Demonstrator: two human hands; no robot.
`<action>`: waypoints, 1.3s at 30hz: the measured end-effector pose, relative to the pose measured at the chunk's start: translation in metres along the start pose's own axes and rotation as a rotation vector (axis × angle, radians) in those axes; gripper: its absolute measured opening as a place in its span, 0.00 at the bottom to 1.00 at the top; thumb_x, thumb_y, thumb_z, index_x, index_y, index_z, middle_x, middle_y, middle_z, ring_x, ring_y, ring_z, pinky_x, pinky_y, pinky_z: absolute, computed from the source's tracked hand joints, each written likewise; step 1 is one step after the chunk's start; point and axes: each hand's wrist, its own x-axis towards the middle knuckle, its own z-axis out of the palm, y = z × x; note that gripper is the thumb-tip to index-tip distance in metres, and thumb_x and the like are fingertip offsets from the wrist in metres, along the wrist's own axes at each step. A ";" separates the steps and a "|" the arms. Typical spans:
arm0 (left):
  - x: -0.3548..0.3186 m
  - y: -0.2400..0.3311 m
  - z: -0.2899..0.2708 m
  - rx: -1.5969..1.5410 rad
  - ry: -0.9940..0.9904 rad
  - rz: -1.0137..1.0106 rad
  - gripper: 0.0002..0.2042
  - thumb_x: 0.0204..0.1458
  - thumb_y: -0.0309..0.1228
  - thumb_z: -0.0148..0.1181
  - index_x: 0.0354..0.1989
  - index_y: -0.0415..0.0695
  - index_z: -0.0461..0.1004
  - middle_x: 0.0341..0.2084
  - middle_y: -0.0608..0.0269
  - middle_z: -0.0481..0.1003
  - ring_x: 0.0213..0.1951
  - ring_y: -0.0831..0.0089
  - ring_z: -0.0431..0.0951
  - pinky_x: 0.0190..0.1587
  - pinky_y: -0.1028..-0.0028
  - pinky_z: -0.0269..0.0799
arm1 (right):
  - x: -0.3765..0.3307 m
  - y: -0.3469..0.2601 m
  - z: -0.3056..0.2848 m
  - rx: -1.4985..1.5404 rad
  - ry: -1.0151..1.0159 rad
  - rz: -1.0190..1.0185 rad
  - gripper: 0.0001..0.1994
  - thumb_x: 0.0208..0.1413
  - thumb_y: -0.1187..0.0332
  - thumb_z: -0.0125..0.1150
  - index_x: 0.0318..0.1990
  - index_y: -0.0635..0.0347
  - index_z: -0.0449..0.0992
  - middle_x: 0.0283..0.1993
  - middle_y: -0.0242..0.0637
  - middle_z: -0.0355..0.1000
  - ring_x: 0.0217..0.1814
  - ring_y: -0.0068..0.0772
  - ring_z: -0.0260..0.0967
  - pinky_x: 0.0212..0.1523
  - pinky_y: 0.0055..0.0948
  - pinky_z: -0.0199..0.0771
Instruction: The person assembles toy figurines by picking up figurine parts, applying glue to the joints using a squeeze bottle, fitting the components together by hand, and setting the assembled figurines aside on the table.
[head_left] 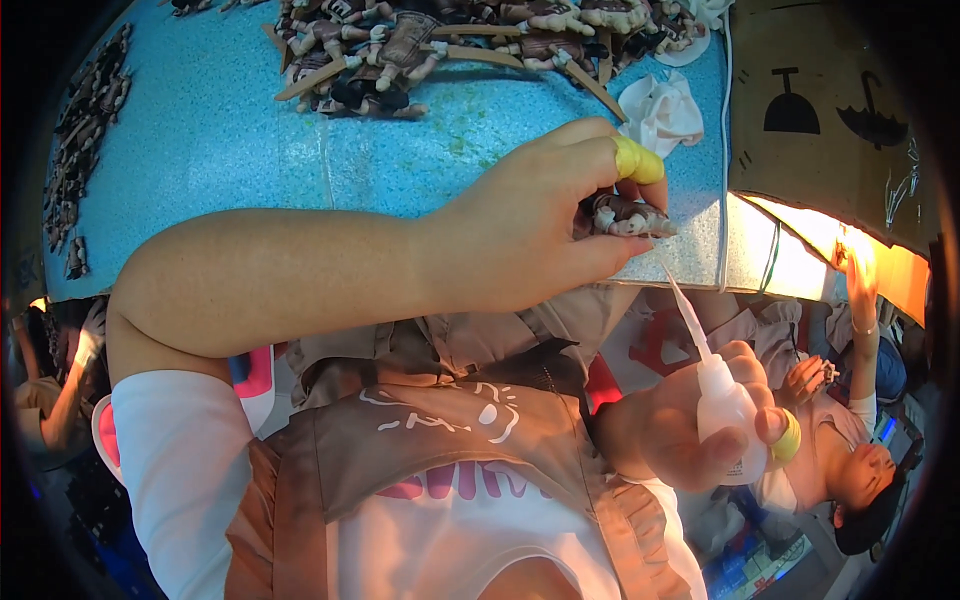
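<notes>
My left hand (pixel 545 215) reaches across above the blue tabletop (pixel 230 150), its fingers closed round a small brown-and-white figurine (pixel 632 216). A yellow wrap covers one of its fingers. Lower down on the right, my right hand (pixel 680 425) grips a white squeeze bottle (pixel 728 415) with a long, thin nozzle. That nozzle slants up toward the figurine, its tip just below the figurine's lower edge; whether they touch I cannot tell. Yellow wrap also shows on a right-hand finger. Part of the figurine is hidden by my left fingers.
Many similar figurines (pixel 400 50) lie heaped with flat wooden sticks (pixel 480 56) at the table's far side; another row (pixel 85 140) lines the left edge. A crumpled white tissue (pixel 662 108) sits near a white cord (pixel 726 150). A cardboard box (pixel 820 150) stands right. Other people work nearby.
</notes>
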 end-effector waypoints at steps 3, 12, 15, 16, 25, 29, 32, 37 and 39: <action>0.000 -0.001 0.000 0.026 -0.017 -0.005 0.15 0.43 0.19 0.60 0.42 0.40 0.68 0.36 0.61 0.66 0.38 0.74 0.72 0.41 0.77 0.68 | 0.000 0.000 0.003 0.009 0.020 0.008 0.11 0.41 0.71 0.56 0.36 0.57 0.71 0.32 0.18 0.69 0.26 0.20 0.54 0.30 0.24 0.49; 0.001 -0.002 0.002 0.009 -0.009 0.016 0.15 0.43 0.19 0.60 0.42 0.39 0.69 0.36 0.60 0.66 0.39 0.72 0.72 0.42 0.76 0.68 | -0.001 -0.004 -0.014 0.000 -0.101 0.106 0.13 0.48 0.70 0.60 0.41 0.50 0.64 0.23 0.27 0.65 0.20 0.26 0.56 0.25 0.29 0.52; 0.000 -0.001 0.000 0.021 -0.019 0.017 0.15 0.43 0.19 0.60 0.42 0.39 0.69 0.37 0.60 0.66 0.39 0.72 0.71 0.42 0.76 0.68 | 0.000 -0.006 -0.016 -0.011 -0.149 0.130 0.13 0.49 0.70 0.59 0.41 0.49 0.64 0.23 0.27 0.65 0.19 0.26 0.57 0.25 0.29 0.52; 0.000 -0.003 0.001 0.021 -0.020 0.016 0.15 0.43 0.19 0.60 0.42 0.39 0.69 0.37 0.60 0.66 0.39 0.72 0.71 0.42 0.76 0.68 | 0.000 -0.007 -0.016 -0.011 -0.148 0.131 0.13 0.49 0.70 0.59 0.41 0.49 0.64 0.23 0.27 0.65 0.19 0.26 0.57 0.25 0.29 0.52; 0.001 -0.007 0.007 -0.013 0.054 0.068 0.16 0.39 0.24 0.60 0.40 0.44 0.69 0.31 0.59 0.65 0.33 0.65 0.70 0.32 0.72 0.69 | -0.005 0.000 0.002 0.007 0.027 0.043 0.12 0.50 0.70 0.59 0.41 0.53 0.66 0.19 0.27 0.63 0.17 0.25 0.55 0.21 0.29 0.49; -0.001 -0.006 0.005 -0.004 0.059 0.049 0.16 0.39 0.24 0.60 0.40 0.45 0.70 0.31 0.58 0.65 0.33 0.64 0.70 0.33 0.72 0.69 | 0.000 0.002 -0.007 -0.018 -0.015 0.019 0.11 0.49 0.70 0.60 0.40 0.54 0.67 0.18 0.28 0.64 0.16 0.25 0.55 0.20 0.29 0.49; 0.000 -0.006 0.006 0.011 0.065 0.054 0.15 0.40 0.25 0.60 0.39 0.45 0.70 0.31 0.59 0.66 0.33 0.63 0.70 0.33 0.71 0.68 | 0.001 0.000 -0.014 -0.056 -0.136 0.054 0.11 0.48 0.69 0.60 0.39 0.54 0.67 0.18 0.28 0.64 0.17 0.25 0.55 0.22 0.29 0.50; 0.002 -0.008 0.009 -0.044 0.077 0.072 0.15 0.40 0.25 0.61 0.39 0.44 0.70 0.31 0.59 0.68 0.34 0.64 0.71 0.34 0.71 0.69 | -0.008 -0.003 -0.016 0.030 -0.056 0.144 0.10 0.50 0.65 0.58 0.38 0.53 0.67 0.21 0.27 0.64 0.22 0.26 0.56 0.28 0.29 0.51; -0.002 -0.006 0.007 -0.040 0.086 0.048 0.15 0.41 0.24 0.62 0.40 0.44 0.70 0.31 0.59 0.68 0.33 0.65 0.72 0.36 0.72 0.69 | -0.012 0.004 0.005 0.101 0.213 -0.001 0.10 0.46 0.70 0.57 0.39 0.55 0.72 0.32 0.24 0.69 0.30 0.27 0.56 0.35 0.28 0.50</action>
